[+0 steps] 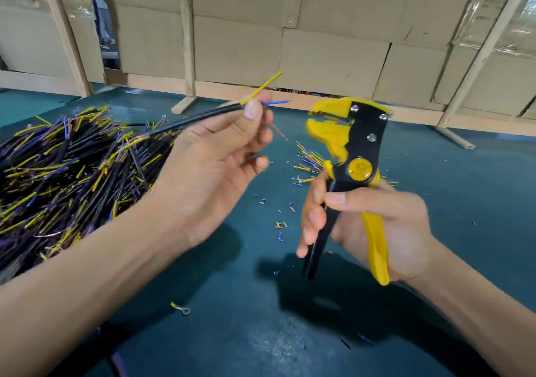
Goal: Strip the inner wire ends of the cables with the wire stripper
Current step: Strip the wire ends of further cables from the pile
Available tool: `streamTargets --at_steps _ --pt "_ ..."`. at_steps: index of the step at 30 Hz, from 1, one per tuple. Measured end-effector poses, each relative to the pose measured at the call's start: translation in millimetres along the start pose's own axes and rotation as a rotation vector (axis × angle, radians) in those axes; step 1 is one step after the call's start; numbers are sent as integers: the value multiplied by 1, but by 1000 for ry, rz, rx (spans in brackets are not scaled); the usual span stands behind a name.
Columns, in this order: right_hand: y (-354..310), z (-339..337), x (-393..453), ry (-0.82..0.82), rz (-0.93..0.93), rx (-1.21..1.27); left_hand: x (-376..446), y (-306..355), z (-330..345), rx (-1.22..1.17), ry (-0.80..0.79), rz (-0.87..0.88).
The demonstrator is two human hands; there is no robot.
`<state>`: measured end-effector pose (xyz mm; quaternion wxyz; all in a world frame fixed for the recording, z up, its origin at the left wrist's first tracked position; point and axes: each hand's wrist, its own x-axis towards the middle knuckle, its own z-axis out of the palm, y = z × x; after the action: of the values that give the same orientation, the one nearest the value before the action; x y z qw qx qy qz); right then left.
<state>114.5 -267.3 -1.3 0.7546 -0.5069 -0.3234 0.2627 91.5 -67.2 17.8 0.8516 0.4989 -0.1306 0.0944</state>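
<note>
The left hand [214,156] pinches one black cable [197,118] between thumb and fingers just behind its fanned inner wires: a yellow wire [262,86] angled up and far, a blue wire [274,103] pointing right, and a red wire [278,132] angled down. The right hand [374,226] grips the handles of the wire stripper [351,156], fingers curled round the black handle and the yellow handle seated in the palm; the jaws stand apart, just right of the wire tips and not touching them. Likely faults from here: a wire seated too deep or too shallow in the jaws would strip the wrong amount of insulation; two wires entering together — they lie close at the sheath — would foul the cut; a loose pinch would let the cable pull through instead of shedding insulation; fingertips near the blue wire could be caught. The work surface is a dark teal mat [464,202] littered with cut insulation pieces [280,226] and one ring terminal [181,309]. A large pile of cables [66,173] lies at left — a smaller bunch of wire ends [307,159] sits behind the stripper. Cardboard panels [319,28] on wooden frames close off the far side.
</note>
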Motion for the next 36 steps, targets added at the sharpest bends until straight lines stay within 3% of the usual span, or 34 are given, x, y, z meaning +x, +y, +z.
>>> streamTargets --at_steps 11,26,36 --pt "13 10 0 -31 11 -29 -4 -9 8 -334 63 -69" --pt "17 15 2 -10 10 -10 -16 -19 9 -252 -42 -105" --pt "19 17 3 -3 13 2 -20 -17 15 -281 36 -100"
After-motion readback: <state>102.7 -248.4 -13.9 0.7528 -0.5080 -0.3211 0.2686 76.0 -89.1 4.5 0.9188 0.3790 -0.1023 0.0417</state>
